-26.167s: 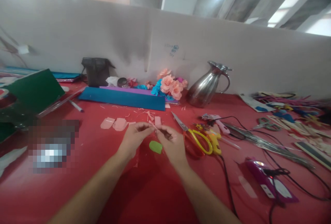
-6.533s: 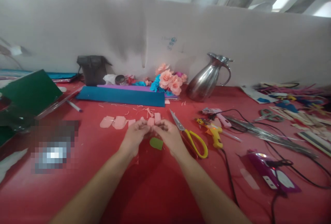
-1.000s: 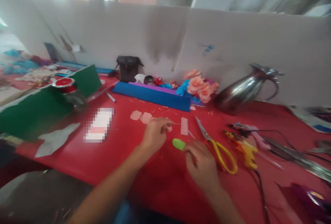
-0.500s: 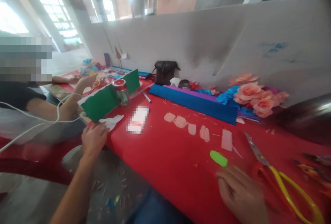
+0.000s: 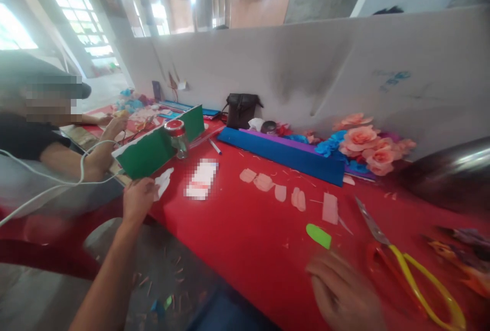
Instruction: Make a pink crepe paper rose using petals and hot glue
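Note:
At the table's left edge, my left hand (image 5: 138,196) is closed on a crumpled white tissue (image 5: 163,183), which sticks out past its fingers. My right hand (image 5: 342,287), a little blurred, rests low over the red table with its fingers curled in, and nothing shows in it. Just beyond its fingertips lies a bright green rounded piece (image 5: 318,236). Large scissors (image 5: 398,254) with yellow and red handles lie to its right, blades partly apart. Several pale pink paper pieces (image 5: 263,182) form a row farther back, ending in a pink rectangular stack (image 5: 329,207).
A green board (image 5: 145,155) stands on edge by a red-lidded glass jar (image 5: 177,139). A pen (image 5: 215,146), a blurred-out white item (image 5: 201,180), blue sheets (image 5: 283,156), a dark bag (image 5: 242,110) and paper flowers (image 5: 362,139) lie behind. A co-worker (image 5: 57,139) sits at left.
My left hand has drawn the tissue slightly down, and it now stands more upright and bunched. My right hand has shifted a little. The co-worker's head has come further into view.

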{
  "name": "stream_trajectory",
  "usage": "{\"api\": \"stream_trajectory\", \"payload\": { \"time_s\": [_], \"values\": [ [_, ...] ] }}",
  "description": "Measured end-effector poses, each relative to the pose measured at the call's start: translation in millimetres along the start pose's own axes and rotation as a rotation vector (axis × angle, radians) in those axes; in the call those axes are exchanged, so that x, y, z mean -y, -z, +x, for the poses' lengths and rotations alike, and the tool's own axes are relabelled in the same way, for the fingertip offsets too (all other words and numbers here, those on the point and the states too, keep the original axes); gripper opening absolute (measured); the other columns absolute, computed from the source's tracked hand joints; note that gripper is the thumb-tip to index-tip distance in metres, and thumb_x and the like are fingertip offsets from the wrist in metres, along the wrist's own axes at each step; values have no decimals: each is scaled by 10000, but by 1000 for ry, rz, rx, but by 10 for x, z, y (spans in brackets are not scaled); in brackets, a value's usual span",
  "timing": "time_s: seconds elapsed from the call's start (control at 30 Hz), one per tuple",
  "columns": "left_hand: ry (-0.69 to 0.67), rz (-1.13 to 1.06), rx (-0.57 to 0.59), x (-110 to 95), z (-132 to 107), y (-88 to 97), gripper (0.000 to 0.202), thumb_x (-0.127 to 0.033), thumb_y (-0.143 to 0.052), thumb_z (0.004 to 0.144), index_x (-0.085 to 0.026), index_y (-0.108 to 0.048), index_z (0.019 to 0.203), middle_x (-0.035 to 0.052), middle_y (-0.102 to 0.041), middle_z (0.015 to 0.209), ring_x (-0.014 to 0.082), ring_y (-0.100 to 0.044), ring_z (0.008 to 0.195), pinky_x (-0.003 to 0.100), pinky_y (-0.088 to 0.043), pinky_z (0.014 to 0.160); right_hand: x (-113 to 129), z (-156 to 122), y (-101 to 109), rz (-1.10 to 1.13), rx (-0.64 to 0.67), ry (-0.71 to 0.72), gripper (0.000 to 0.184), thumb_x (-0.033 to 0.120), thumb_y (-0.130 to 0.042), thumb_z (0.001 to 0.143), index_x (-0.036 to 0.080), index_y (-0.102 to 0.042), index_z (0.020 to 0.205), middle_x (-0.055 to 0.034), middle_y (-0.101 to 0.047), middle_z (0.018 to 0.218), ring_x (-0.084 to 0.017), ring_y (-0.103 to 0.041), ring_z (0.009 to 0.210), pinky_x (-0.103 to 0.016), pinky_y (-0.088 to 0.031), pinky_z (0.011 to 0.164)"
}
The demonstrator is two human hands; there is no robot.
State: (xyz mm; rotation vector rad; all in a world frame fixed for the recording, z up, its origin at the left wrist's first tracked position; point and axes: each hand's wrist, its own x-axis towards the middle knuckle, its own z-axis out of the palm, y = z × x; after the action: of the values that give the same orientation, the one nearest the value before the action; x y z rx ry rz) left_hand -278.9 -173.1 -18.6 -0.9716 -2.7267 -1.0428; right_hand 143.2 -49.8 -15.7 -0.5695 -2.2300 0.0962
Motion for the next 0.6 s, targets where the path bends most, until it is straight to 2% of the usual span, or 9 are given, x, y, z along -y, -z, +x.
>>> {"api": "stream_trajectory", "payload": {
  "time_s": [0.03,0.07,0.13,0.2,0.23,0.3,0.37,0.47,0.6],
  "values": [
    [93,-225,30,-97,-80,6,223,-347,-546,723,-168,-629,827,66,-659,800,222,-590,804,372,-461,798,70,32,-1,97,12,-105,174,157,-498,801,238,-614,700,-6,-662,675,-167,-639,649,-290,-529,677],
    [146,-471,139,-225,-193,2,255,-367,-542,727,-173,-621,872,45,-657,767,201,-589,736,347,-477,731,150,80,-9,223,39,-242,168,178,-494,819,236,-614,716,-16,-666,699,-168,-644,672,-273,-531,647],
    [207,-855,454,-550,-494,-39,263,-317,-642,632,-172,-630,851,33,-664,753,181,-589,694,310,-482,682,328,216,-49,502,78,-558,135,260,-519,848,233,-626,925,-55,-692,882,-180,-661,804,-262,-542,669],
    [313,-1090,680,-904,-830,-118,305,-295,-701,586,-169,-656,860,46,-681,789,175,-597,703,298,-488,688,494,379,-114,860,145,-741,372,357,-540,851,239,-514,1203,-106,-637,1139,-198,-643,944,-296,-545,735],
    [373,-1154,795,-1068,-986,-163,341,-292,-724,576,-170,-663,889,51,-687,801,173,-601,701,293,-491,687,558,454,-148,1006,195,-790,437,386,-565,836,248,-482,1242,-109,-606,1196,-201,-627,980,-310,-538,763],
    [471,-1206,972,-1335,-1239,-246,371,-315,-740,589,-167,-666,921,55,-689,805,175,-610,698,284,-495,663,636,567,-198,1146,146,-855,382,401,-612,802,241,-547,1143,-75,-643,1083,-186,-625,922,-315,-518,792],
    [507,-1226,1053,-1510,-1393,-297,362,-381,-726,627,-161,-661,907,60,-684,819,169,-608,677,277,-497,633,652,609,-201,1143,67,-898,201,378,-631,794,218,-609,914,-22,-653,869,-157,-611,792,-278,-505,729],
    [431,-1295,1032,-1640,-1473,-293,409,-544,-587,741,-184,-633,931,61,-671,911,176,-617,736,284,-503,663,628,567,-139,1020,-40,-935,164,353,-636,797,198,-590,773,12,-606,736,-136,-565,696,-244,-471,661],
    [218,-1179,1037,-1705,-1498,-222,374,-363,-734,678,-194,-631,995,31,-665,904,151,-599,781,253,-479,741,617,475,-83,1046,-150,-996,129,332,-652,791,208,-617,802,20,-609,744,-132,-553,701,-239,-457,665]
  ]
}}
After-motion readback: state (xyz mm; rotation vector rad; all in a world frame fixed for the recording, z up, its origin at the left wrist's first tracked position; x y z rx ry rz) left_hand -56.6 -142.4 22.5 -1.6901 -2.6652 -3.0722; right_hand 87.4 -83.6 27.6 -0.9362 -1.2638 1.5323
